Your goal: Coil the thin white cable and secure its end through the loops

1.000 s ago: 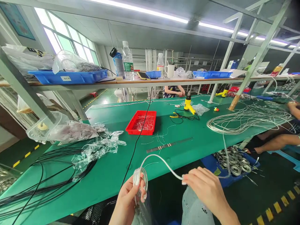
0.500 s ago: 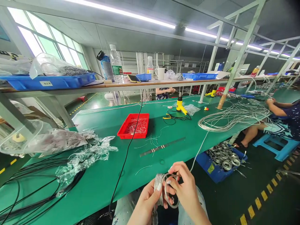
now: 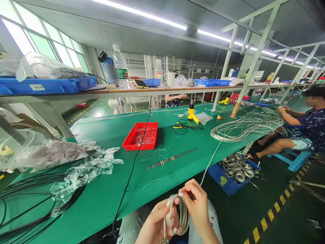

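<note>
A coil of grey-silver cable (image 3: 183,217) is held above my lap, just off the front edge of the green table. My left hand (image 3: 158,220) wraps around the coil's left side, fingers reaching through the loops, and a connector end (image 3: 165,241) hangs below it. At the coil's top, my right hand (image 3: 196,201) pinches the cable between thumb and fingers. From there a length of pale cable (image 3: 210,162) runs up to the large loose heap of cable (image 3: 238,128) on the table.
A red tray (image 3: 140,146) of thin wires, a metal ruler-like strip (image 3: 182,154) and a yellow heat gun (image 3: 192,115) lie on the green table (image 3: 101,206). Black cables and plastic wrap (image 3: 83,173) are at left. A blue bin (image 3: 220,181) of coils stands below right; a person (image 3: 312,118) sits beyond.
The loop that stood apart at the right is now gathered against the coil. My right hand has closed in at the coil's top. The view has shifted slightly to the right.
</note>
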The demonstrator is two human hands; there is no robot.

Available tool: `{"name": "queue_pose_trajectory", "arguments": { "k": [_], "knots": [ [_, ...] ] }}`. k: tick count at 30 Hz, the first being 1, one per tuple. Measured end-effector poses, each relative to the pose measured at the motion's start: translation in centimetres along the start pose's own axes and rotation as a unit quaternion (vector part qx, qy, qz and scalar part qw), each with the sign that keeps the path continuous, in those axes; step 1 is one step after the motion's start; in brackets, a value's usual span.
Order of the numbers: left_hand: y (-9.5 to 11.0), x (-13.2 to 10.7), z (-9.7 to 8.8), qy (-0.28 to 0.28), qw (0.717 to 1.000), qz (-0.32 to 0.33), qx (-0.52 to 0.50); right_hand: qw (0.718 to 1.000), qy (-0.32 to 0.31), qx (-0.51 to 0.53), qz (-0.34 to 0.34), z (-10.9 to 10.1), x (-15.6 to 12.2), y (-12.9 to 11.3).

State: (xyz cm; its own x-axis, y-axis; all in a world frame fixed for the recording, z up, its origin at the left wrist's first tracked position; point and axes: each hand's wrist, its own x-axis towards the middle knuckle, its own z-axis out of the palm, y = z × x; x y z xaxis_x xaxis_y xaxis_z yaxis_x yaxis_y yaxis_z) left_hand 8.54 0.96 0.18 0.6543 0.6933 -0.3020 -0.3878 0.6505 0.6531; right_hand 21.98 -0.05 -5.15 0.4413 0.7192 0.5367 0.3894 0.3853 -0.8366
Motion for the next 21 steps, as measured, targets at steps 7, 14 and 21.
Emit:
{"name": "queue_pose_trajectory", "arguments": {
  "k": [7, 14, 21],
  "knots": [
    [1.0, -0.8, -2.1, -0.053, 0.998, 0.032, -0.012, 0.982, -0.053, -0.145, -0.11, -1.5, 0.0, 2.4],
    [4.6, -3.2, -5.1, -0.011, 0.988, 0.112, -0.107, 0.949, -0.058, -0.235, -0.202, -5.1, 1.7, 7.0],
    [5.6, -4.0, -6.5, 0.221, 0.914, 0.268, 0.208, 0.899, -0.173, -0.27, -0.298, -2.4, 0.1, -1.2]
  ]
}}
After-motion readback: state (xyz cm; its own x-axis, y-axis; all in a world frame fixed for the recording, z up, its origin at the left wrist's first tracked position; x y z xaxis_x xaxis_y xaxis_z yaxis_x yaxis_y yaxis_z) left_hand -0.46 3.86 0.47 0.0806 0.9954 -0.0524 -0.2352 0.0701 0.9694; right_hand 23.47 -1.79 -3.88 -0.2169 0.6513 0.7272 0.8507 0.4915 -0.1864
